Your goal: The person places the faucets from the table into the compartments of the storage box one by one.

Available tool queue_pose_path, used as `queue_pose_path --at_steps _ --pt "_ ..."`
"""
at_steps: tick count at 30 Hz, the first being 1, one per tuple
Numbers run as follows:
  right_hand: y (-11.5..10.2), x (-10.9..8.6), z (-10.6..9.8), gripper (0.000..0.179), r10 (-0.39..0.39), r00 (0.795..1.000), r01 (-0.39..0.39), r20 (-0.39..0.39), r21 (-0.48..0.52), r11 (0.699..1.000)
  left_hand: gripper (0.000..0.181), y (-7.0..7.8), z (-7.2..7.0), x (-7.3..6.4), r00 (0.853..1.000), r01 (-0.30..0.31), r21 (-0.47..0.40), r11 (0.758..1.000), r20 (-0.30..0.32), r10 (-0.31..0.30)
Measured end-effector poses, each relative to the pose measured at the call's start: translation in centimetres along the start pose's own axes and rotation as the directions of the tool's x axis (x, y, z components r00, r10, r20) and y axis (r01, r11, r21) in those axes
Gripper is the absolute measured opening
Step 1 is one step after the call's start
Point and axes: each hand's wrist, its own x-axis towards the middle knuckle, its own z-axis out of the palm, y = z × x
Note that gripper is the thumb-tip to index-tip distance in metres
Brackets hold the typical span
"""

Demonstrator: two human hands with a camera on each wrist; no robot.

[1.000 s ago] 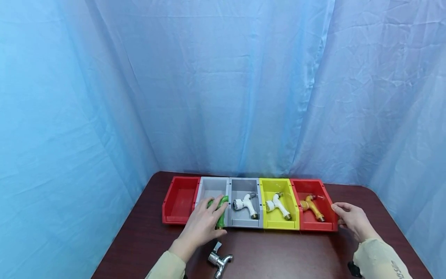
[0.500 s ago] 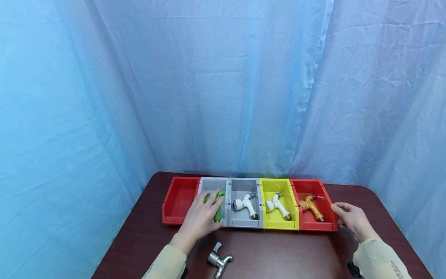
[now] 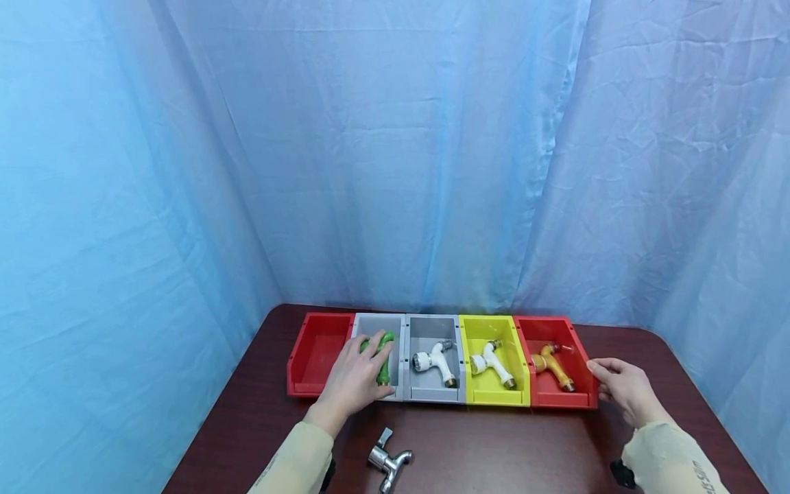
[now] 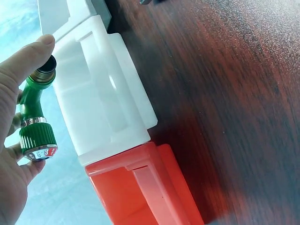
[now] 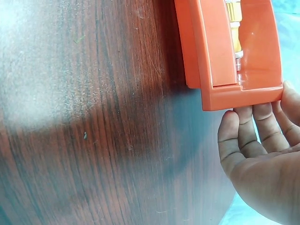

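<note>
My left hand (image 3: 353,376) grips a green faucet (image 4: 37,126) over the light grey bin (image 3: 378,322), second from the left in the row. Its threaded brass end shows by my thumb in the left wrist view, and part of the faucet is hidden behind my fingers. At the row's other end, my right hand (image 3: 626,387) touches the outer side wall of a red bin (image 3: 564,401); the right wrist view shows the fingers (image 5: 229,133) bent against that wall. A yellow faucet (image 3: 553,368) lies in this bin.
A white faucet (image 3: 437,363) lies in the darker grey bin (image 3: 432,396), another white faucet (image 3: 492,365) in the yellow bin (image 3: 498,398). The leftmost red bin (image 3: 321,357) adjoins the light grey one. A chrome faucet (image 3: 389,463) lies on the dark wooden table (image 3: 494,453). A blue curtain (image 3: 395,171) hangs behind.
My left hand has carried the green faucet a little left and away from me, from the light grey bin's front edge to over its inside. The right hand has stayed at the red bin.
</note>
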Motion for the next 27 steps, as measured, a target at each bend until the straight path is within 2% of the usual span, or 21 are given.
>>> queue_pose_path --at_steps 12,21,27 --pt "0.6 0.2 -0.1 0.069 -0.022 1.0 0.022 0.004 -0.011 1.0 0.088 -0.5 0.8 0.7 0.995 0.048 -0.051 0.998 0.095 -0.043" --pt "0.2 0.3 0.0 0.068 0.011 1.0 -0.011 0.013 -0.009 1.0 0.089 -0.7 1.7 1.2 0.985 0.078 -0.061 0.995 0.161 -0.068" --pt "0.1 0.4 -0.1 0.067 0.031 0.999 -0.031 0.018 -0.006 1.0 0.089 -1.0 2.2 1.3 0.984 0.078 -0.079 0.994 0.165 -0.064"
